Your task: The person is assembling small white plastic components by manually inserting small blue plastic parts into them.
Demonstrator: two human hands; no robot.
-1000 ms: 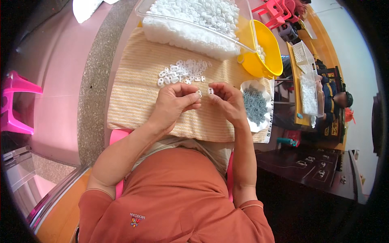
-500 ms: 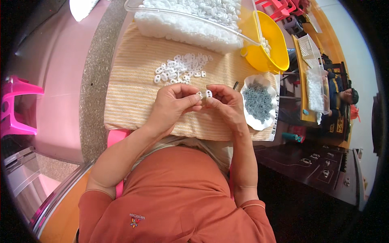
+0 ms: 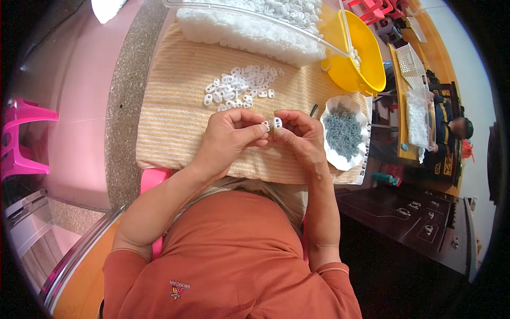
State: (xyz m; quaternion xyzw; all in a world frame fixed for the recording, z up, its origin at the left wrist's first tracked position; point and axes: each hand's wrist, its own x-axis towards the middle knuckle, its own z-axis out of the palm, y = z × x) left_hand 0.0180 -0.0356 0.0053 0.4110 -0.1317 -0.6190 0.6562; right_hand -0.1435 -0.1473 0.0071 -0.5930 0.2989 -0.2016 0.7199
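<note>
Both hands sit much as they did half a second ago, only the camera has tipped so the heap and tub ride higher in view. Left hand (image 3: pixel 229 135) and right hand (image 3: pixel 298 133) are together over the striped yellow mat (image 3: pixel 175 106), fingertips touching, each pinched on the small white plastic piece (image 3: pixel 274 123) held between them; can't tell if it's one part or two being mated. Judgement: part is very light, stiff, smooth, so likely to squirt out of a loose pinch; best held by its flat sides with thumb and forefinger, not by the edges. Just right of the right hand, a white paper dish (image 3: pixel 330 143) holds a pile of grey-blue metal bits (image 3: pixel 343 130), and a short dark rod (image 3: pixel 314 110) lies on the mat beside it. Beyond the hands, a loose heap of white pieces (image 3: pixel 239 87) lies on the mat, apart from both hands. Farther out, a clear tub (image 3: pixel 255 29) is full of the same white pieces, with a yellow bowl (image 3: pixel 361 58) touching its right end. Pink stool (image 3: pixel 21 141) off to the far left.
</note>
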